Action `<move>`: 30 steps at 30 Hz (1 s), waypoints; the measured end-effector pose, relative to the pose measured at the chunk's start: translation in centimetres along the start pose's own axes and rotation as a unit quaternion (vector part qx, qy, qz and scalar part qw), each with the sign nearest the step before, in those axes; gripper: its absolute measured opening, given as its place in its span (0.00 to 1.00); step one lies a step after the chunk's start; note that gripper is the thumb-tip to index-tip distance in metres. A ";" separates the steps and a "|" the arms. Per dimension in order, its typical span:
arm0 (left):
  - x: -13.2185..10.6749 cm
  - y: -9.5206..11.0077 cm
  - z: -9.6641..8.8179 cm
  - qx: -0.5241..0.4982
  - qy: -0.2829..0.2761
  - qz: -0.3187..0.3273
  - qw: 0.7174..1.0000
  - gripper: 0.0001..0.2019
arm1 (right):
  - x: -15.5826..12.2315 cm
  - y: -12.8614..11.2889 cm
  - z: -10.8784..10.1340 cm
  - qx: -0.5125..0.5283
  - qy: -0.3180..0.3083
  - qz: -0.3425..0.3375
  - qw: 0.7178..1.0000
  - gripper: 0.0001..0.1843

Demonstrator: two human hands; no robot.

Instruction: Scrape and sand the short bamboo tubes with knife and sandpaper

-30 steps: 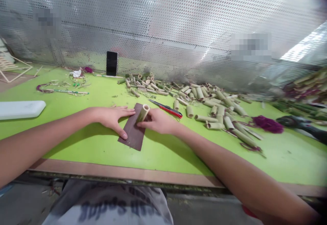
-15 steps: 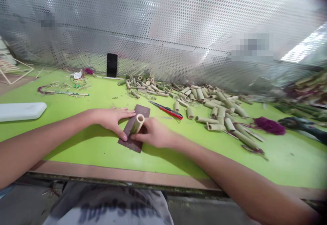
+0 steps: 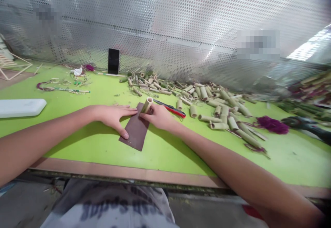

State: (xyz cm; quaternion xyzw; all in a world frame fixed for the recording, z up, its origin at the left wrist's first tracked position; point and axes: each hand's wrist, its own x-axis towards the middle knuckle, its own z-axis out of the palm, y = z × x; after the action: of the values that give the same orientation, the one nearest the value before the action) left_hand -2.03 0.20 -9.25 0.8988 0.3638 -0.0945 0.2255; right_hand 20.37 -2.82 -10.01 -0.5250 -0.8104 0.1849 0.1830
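A brown sheet of sandpaper lies on the green table in front of me. My left hand rests flat on its left edge, fingers stretched out, pinning it down. My right hand is closed on a short pale bamboo tube, holding it tilted with one end on the far end of the sandpaper.
A pile of several cut bamboo tubes spreads across the table to the right. A red-handled cutter lies just beyond my right hand. A black phone leans on the perforated metal wall. A white tray sits at left, purple yarn at right.
My right hand pulled the bamboo tube toward me along the sandpaper, then pushed it back to the far end. The left hand stayed put.
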 end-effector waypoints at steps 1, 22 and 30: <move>0.0 0.0 0.0 0.001 -0.003 0.003 1.000 0.63 | -0.1 -0.1 -0.1 0.003 -0.008 0.002 1.000 0.10; 0.1 -0.1 0.1 0.003 -0.005 0.011 1.000 0.61 | -0.3 -0.5 -0.3 0.025 -0.089 -0.074 0.993 0.07; 0.2 -0.3 0.3 0.006 0.000 0.018 1.000 0.60 | -0.6 -0.7 -0.3 0.006 -0.046 -0.059 0.997 0.07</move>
State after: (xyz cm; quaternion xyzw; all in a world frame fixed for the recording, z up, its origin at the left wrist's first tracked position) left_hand -2.12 0.40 -9.65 0.9064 0.3472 -0.0928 0.2219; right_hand 20.21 -3.60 -9.47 -0.4657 -0.8466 0.2023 0.1592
